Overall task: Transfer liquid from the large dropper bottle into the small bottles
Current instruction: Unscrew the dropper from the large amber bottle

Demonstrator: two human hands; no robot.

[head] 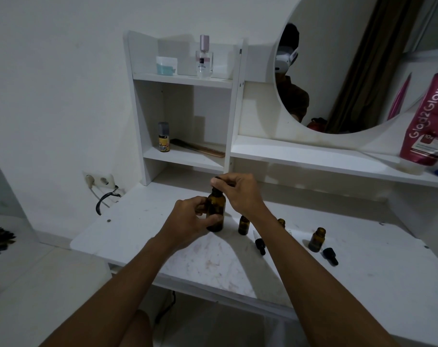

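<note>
Head view: the camera is looking down over two bare forearms at a white dressing table (213,266), whose top is showing faint marbling and scuff marks.
Room: white walls are closing in on the left and far sides. A wall socket (99,180) with a dark cable (107,199) is sitting by the table's far left corner.
Shelf unit: a white shelf unit (185,81) is standing at the far edge. It is carrying a perfume bottle (204,57) and a pale jar (166,65) on top, with a yellow-labelled bottle (163,137) and a comb (198,147) lower down.
Mirror: a round mirror (350,58) is hanging far right, with a pink pouch (428,121) leaning at its lower right rim.
Large dropper bottle: the amber large dropper bottle (215,211) is standing upright mid-table, long axis vertical and neck pointing up. Its base seems to be resting on the top, though the fingers are hiding part of it.
Left hand: the left hand (188,221) is wrapping fingers and thumb round the bottle's body from the left.
Right hand: the right hand (238,194) is pinching the black dropper cap (216,180) at the bottle's top.
Small bottles: three amber small bottles (243,224) (281,222) (317,239) are standing upright to the right, open mouths pointing up. The right forearm is half covering the middle one.
Loose droppers: two black loose droppers (260,246) (330,256) are lying on their sides beside them, long axes slanting from far left to near right.
</note>
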